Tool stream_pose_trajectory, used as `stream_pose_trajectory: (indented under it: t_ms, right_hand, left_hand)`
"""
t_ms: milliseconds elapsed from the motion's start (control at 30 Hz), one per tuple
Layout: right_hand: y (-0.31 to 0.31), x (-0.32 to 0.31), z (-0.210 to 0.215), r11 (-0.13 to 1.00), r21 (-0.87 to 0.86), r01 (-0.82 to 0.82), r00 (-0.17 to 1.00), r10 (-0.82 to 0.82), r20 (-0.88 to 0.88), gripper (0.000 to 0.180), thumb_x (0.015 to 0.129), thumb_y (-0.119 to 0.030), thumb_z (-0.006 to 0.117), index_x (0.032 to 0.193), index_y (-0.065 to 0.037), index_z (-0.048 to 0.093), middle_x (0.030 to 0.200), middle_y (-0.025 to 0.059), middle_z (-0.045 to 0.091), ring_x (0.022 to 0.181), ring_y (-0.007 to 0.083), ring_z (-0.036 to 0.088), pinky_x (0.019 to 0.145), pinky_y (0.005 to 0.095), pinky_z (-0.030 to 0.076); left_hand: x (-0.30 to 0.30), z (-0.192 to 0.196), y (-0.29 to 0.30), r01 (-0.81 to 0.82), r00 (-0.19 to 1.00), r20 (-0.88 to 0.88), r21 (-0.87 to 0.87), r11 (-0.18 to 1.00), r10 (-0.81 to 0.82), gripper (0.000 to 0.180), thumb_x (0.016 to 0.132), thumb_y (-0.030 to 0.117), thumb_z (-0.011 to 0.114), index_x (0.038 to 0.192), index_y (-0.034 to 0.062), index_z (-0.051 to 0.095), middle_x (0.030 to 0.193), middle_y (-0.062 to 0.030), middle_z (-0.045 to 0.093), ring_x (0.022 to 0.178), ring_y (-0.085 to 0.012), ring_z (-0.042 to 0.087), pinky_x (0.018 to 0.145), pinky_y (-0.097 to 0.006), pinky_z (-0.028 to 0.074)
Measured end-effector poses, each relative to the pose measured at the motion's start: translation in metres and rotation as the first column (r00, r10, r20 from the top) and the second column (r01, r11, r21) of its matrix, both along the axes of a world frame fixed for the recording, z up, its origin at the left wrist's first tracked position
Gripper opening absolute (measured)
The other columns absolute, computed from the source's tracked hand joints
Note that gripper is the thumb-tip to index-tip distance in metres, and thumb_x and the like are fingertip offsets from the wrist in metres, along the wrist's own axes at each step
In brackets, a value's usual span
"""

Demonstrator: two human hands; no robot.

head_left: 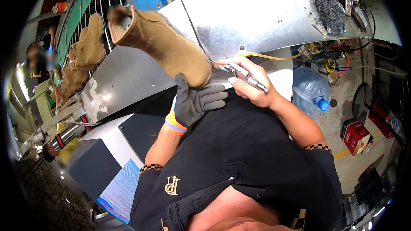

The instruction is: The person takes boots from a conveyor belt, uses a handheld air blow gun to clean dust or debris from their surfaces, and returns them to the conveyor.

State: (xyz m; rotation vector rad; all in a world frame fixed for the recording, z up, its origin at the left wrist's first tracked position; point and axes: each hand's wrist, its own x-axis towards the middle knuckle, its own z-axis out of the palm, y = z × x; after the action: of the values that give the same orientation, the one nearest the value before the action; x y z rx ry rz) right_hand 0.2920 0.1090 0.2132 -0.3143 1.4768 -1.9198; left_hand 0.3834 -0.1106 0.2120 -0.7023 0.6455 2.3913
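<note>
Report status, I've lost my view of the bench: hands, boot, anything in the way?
Left hand, gloved, under tan boot toe. Right hand shut on metal tool, tip at toe. Yellow hose trails behind; nothing blocking.

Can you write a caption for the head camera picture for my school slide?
A gloved left hand steadies a tan suede boot while the bare right hand holds a metal tool at its toe.
</note>
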Motion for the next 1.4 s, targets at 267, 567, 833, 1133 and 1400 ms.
stream_pose_trajectory:
  t_ms: [267, 567, 833, 1133, 1400]
  right_hand:
    - [0.013, -0.025, 0.042, 0.988, 0.153, 0.002, 0.999, -0.007, 0.032, 0.029, 0.088, -0.015, 0.062, 0.114, -0.001, 0.058, 0.062, -0.0014, 0.051, 0.052, 0.0059, 0.048, 0.05, 0.0249, 0.04]
    - [-0.007, 0.0, 0.031, 0.915, 0.308, 0.259, 0.932, -0.153, -0.33, 0.044, 0.087, -0.009, 0.06, 0.13, 0.002, 0.052, 0.068, 0.0036, 0.06, 0.058, 0.0058, 0.049, 0.055, 0.0237, 0.04]
    - [-0.015, -0.007, -0.016, 0.967, 0.108, 0.233, 0.917, -0.181, -0.356, 0.048, 0.087, -0.003, 0.059, 0.133, 0.003, 0.049, 0.076, 0.0066, 0.061, 0.068, 0.0125, 0.06, 0.065, 0.0262, 0.049]
    - [0.082, -0.095, -0.026, 0.813, -0.097, 0.574, 0.752, -0.57, -0.331, 0.052, 0.092, -0.021, 0.058, 0.131, 0.01, 0.043, 0.083, 0.0114, 0.064, 0.073, 0.0189, 0.064, 0.072, 0.0317, 0.053]
    - [0.093, -0.115, -0.039, 0.716, -0.227, 0.66, 0.667, -0.698, -0.262, 0.042, 0.089, -0.012, 0.057, 0.126, 0.007, 0.049, 0.086, 0.012, 0.065, 0.076, 0.0185, 0.065, 0.071, 0.0306, 0.054]
  left_hand:
    - [-0.034, -0.002, 0.035, 0.085, 0.992, -0.095, -0.032, 0.996, -0.088, 0.115, 0.076, 0.087, 0.029, 0.142, -0.0073, 0.03, 0.131, -0.025, 0.055, 0.115, -0.0314, 0.06, 0.1, -0.041, 0.048]
    - [-0.075, -0.018, 0.052, -0.005, 0.967, -0.254, -0.058, 0.998, -0.01, 0.109, 0.076, 0.089, 0.025, 0.129, -0.0036, 0.045, 0.122, -0.0179, 0.058, 0.11, -0.0253, 0.06, 0.098, -0.036, 0.047]
    - [-0.09, -0.028, 0.036, 0.042, 0.898, -0.408, -0.295, 0.954, -0.166, 0.073, 0.093, 0.061, 0.046, 0.135, 0.0012, 0.046, 0.128, -0.0143, 0.056, 0.117, -0.0241, 0.057, 0.1, -0.036, 0.045]
    - [-0.007, 0.119, -0.141, -0.652, 0.626, -0.661, -0.735, 0.186, -0.414, 0.036, 0.076, 0.005, 0.069, 0.111, -0.0017, 0.065, 0.104, -0.0123, 0.066, 0.092, -0.0268, 0.065, 0.088, -0.037, 0.05]
    - [-0.069, 0.125, -0.114, -0.365, 0.706, -0.185, -0.922, -0.128, -0.684, 0.026, 0.075, 0.017, 0.063, 0.093, -0.0004, 0.072, 0.087, -0.0126, 0.067, 0.078, -0.0231, 0.064, 0.071, -0.031, 0.05]
